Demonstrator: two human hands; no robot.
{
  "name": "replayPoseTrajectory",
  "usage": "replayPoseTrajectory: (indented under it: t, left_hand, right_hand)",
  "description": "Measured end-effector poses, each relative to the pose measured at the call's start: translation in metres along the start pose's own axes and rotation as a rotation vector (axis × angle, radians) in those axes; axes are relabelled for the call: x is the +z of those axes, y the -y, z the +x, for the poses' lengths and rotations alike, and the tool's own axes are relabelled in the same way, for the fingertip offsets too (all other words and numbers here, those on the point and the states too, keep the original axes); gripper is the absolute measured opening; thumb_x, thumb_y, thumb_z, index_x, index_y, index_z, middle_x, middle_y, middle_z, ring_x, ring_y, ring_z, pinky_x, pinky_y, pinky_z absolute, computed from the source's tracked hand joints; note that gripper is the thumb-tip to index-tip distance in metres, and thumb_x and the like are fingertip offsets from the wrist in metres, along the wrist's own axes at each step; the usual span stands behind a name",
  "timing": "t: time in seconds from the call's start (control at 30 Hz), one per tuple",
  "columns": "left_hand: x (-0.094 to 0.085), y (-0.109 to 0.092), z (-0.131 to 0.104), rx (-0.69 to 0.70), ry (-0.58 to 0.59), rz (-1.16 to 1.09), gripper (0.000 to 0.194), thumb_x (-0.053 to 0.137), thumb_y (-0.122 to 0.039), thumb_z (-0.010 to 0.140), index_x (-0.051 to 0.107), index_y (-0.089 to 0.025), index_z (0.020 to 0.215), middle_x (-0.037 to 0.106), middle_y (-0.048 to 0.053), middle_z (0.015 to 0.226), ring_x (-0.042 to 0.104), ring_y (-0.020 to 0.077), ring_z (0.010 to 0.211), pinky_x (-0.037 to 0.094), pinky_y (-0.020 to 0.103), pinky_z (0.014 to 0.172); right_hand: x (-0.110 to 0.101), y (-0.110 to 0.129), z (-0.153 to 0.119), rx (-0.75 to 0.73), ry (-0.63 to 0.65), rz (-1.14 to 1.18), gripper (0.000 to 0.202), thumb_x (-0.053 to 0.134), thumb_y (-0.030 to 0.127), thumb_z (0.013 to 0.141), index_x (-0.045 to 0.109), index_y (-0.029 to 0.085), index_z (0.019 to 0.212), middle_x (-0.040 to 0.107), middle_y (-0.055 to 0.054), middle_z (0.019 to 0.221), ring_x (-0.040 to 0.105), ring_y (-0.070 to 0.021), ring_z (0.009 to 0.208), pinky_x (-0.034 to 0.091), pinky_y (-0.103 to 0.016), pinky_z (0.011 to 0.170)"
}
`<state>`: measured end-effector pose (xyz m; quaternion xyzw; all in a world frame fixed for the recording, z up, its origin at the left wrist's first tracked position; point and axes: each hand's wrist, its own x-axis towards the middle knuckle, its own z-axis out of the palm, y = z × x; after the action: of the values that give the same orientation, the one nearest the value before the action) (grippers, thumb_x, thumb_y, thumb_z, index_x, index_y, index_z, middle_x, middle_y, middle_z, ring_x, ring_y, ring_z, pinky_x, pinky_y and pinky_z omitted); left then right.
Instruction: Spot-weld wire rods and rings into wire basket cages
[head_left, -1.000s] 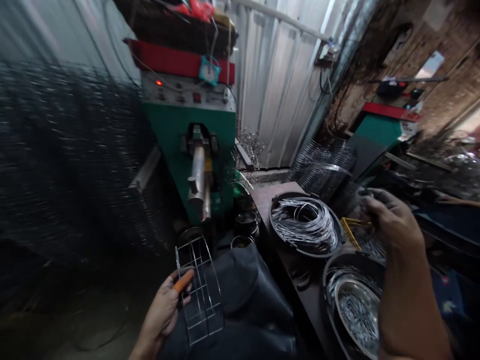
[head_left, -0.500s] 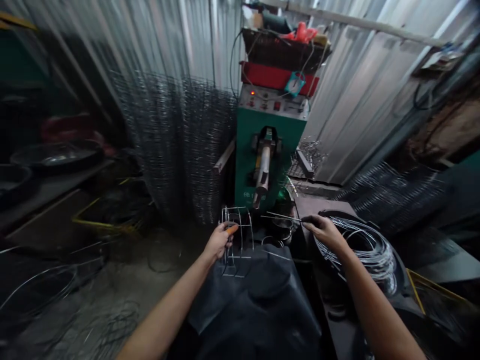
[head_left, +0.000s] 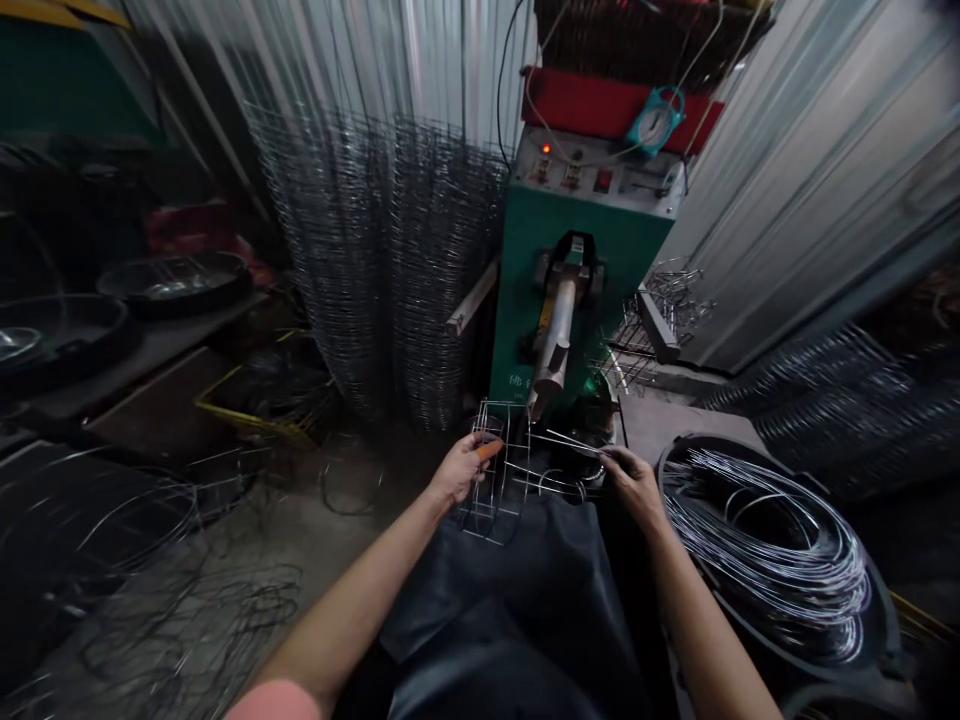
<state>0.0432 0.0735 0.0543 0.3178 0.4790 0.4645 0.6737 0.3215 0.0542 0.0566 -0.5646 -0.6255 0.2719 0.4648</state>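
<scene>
My left hand (head_left: pixel 463 470) is closed around one side of a small wire frame (head_left: pixel 517 512), with an orange finger cover or handle-like piece (head_left: pixel 490 450) showing at its fingers. The frame's curved and straight wires stand over my dark apron. In a closed pinch, my right hand (head_left: pixel 628 475) holds thin straight wires (head_left: pixel 570 441) by their right ends; they point left toward the frame. Just beyond both hands is a green welding machine (head_left: pixel 517 300), its metal electrode arm (head_left: pixel 559 335) sloping down toward the wire frame. Whether wires touch the frame is hard to tell.
Tall stacks of wire rings (head_left: pixel 431 270) stand left of the machine. At right, a round black tub (head_left: pixel 885 620) holds coiled wires (head_left: pixel 817 560). Loose wire pieces (head_left: pixel 187 630) lie on the floor at left, near a yellow-edged crate (head_left: pixel 217 390).
My view has tilted down and turned left, so the machine appears larger and further right. My right hand has come closer to the frame with its wires. The left hand keeps its hold.
</scene>
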Motion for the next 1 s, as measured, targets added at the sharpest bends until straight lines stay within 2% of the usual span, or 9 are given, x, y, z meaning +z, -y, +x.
replayPoseTrajectory:
  t: [0.17, 0.43, 0.77, 1.0]
  left_hand:
    - [0.002, -0.003, 0.003, -0.006, -0.007, -0.014, 0.043, 0.080, -0.037, 0.044, 0.058, -0.015, 0.075, 0.041, -0.007, 0.056, 0.033, 0.0022, 0.044, 0.018, 0.015, 0.037]
    - [0.005, -0.005, 0.008, -0.036, -0.028, -0.019, 0.044, 0.080, -0.037, 0.044, 0.059, -0.015, 0.076, 0.041, -0.007, 0.057, 0.033, 0.0023, 0.045, 0.018, 0.014, 0.037]
    - [0.007, -0.011, 0.015, -0.068, -0.061, 0.005, 0.041, 0.079, -0.034, 0.047, 0.059, -0.016, 0.077, 0.046, -0.006, 0.061, 0.036, 0.0026, 0.046, 0.020, 0.015, 0.038]
    - [0.008, -0.013, 0.019, -0.077, -0.069, 0.023, 0.037, 0.078, -0.032, 0.049, 0.059, -0.016, 0.077, 0.047, -0.005, 0.062, 0.036, 0.0028, 0.046, 0.020, 0.016, 0.038]
  right_hand:
    - [0.009, -0.018, 0.008, -0.124, -0.034, -0.060, 0.024, 0.059, 0.043, 0.078, 0.066, 0.021, 0.082, 0.064, -0.004, 0.082, 0.058, -0.0205, 0.080, 0.045, -0.033, 0.076]
    - [0.008, -0.027, 0.015, -0.170, -0.075, -0.071, 0.022, 0.057, 0.041, 0.080, 0.066, 0.022, 0.082, 0.064, -0.004, 0.081, 0.057, -0.0200, 0.080, 0.045, -0.034, 0.075]
    - [0.010, -0.043, 0.021, -0.118, -0.070, -0.024, 0.023, 0.058, 0.043, 0.078, 0.067, 0.022, 0.082, 0.064, -0.004, 0.083, 0.058, -0.0207, 0.081, 0.045, -0.035, 0.078]
    - [0.010, -0.044, 0.026, -0.069, -0.066, -0.007, 0.027, 0.058, 0.045, 0.076, 0.067, 0.021, 0.082, 0.065, -0.004, 0.084, 0.058, -0.0214, 0.084, 0.045, -0.036, 0.081]
